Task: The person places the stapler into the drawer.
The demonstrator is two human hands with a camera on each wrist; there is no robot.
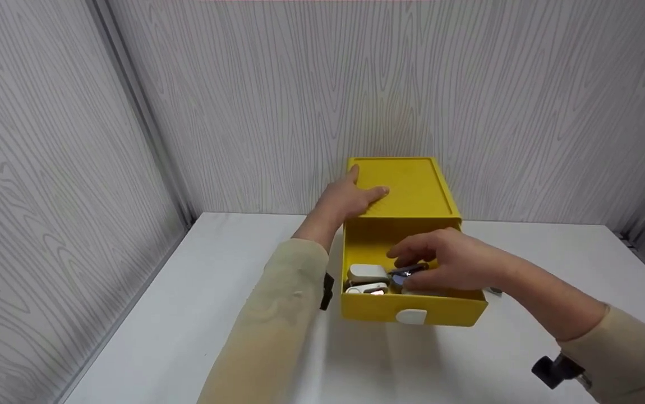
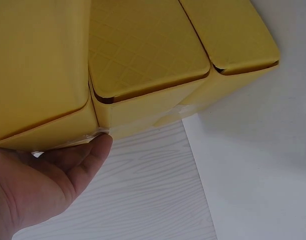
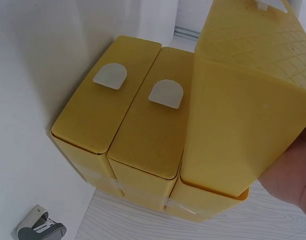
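the left sleeve [image 1: 269,320] filled the near foreground, cream cloth running up toward the unit. beyond it the white table [image 1: 188,314] spread wide, boxed in by grey wood-grain walls [image 1: 47,140]. against the back wall stood the yellow drawer unit [image 1: 412,188], and the right wrist view showed it as three stacked drawers, two closed drawers [image 3: 138,115] with white tab handles and one pulled out. the open top drawer [image 1: 412,311] jutted toward the person, its white handle [image 1: 411,317] facing front.

the left hand [image 1: 348,199] lay flat on the unit's lid, fingers straight and spread, thumb against the edge, pressing down and gripping nothing. the right hand [image 1: 448,261] was down in the open drawer, fingers curled and pinching a small dark metal item [image 1: 409,271]; what exactly it was i couldn't tell. just beside it in the drawer sat a white stapler-like object [image 1: 367,273], another small white piece [image 1: 368,289] in front of it. in the right wrist view, a grey-and-white stapler [image 3: 40,227] lay on the table beside the unit.
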